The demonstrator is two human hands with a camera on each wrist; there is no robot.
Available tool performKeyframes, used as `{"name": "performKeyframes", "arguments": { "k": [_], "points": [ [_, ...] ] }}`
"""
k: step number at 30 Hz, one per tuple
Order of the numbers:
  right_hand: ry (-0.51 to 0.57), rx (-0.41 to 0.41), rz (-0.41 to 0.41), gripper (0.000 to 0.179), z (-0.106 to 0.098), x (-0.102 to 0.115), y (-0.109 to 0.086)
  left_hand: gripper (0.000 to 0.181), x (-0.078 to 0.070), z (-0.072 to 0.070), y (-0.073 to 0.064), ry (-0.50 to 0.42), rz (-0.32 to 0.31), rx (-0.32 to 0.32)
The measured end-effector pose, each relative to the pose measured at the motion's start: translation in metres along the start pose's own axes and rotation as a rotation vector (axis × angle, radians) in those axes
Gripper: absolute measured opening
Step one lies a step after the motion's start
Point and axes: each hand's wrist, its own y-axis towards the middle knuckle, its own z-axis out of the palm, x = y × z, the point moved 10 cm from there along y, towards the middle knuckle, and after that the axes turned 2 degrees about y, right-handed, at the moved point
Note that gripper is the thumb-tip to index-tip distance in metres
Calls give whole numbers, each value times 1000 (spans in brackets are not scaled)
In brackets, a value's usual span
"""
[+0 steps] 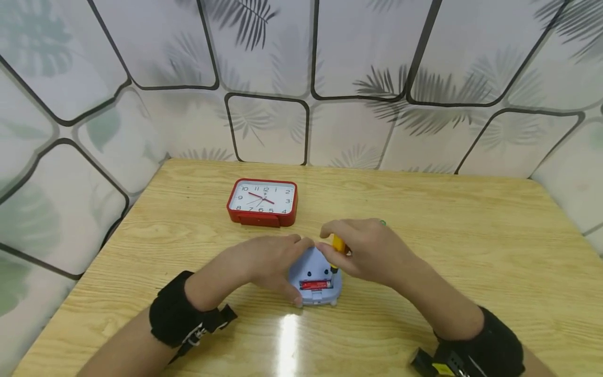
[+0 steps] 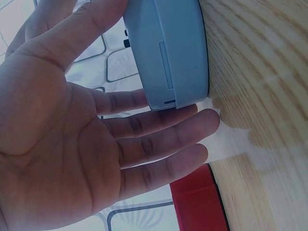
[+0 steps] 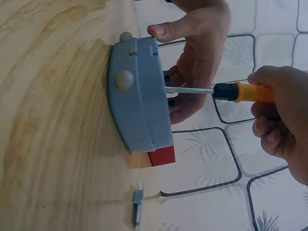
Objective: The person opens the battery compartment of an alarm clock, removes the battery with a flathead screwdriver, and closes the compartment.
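A light-blue plastic device [image 1: 313, 264] with small round feet rests on the table, its back up and its battery compartment uncovered. Inside lies a red battery [image 1: 315, 285]. My left hand [image 1: 273, 262] holds the device from the left, thumb at the near edge and fingers along the far side. In my right hand [image 1: 372, 251] is a screwdriver, gripped by its yellow handle [image 3: 255, 93]. Its metal shaft [image 3: 190, 90] points down at the device's back, beside the right end of the battery in the head view. Part of the handle is hidden by the fingers.
A red alarm clock [image 1: 263, 201] stands behind the device, a little to the left. A small light-blue piece [image 3: 138, 207] lies on the table past the device in the right wrist view. Patterned walls [image 1: 268, 131] border the wooden table [image 1: 447, 220] at the back and sides.
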Motion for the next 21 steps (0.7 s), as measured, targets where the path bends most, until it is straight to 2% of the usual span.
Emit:
{"name": "performKeyframes", "arguments": {
  "k": [3,6,10,12,18,21],
  "points": [
    [1,42,-32,20,-5,1,-1,99,-1,-1,0,-12,9,-2],
    [4,152,-11,24,-6,0,-1,98,-1,-1,1,-20,13,2],
    [-2,351,87,25,0,-6,-4,100,0,-1,1,-22,-1,11],
    [-1,425,129,25,3,-8,-6,101,1,0,1,-21,-12,15],
    [20,545,222,24,5,-12,-10,104,3,2,1,-18,-37,23],
    [29,590,295,22,3,-19,-16,103,2,1,1,-13,-34,18]
  ]
}}
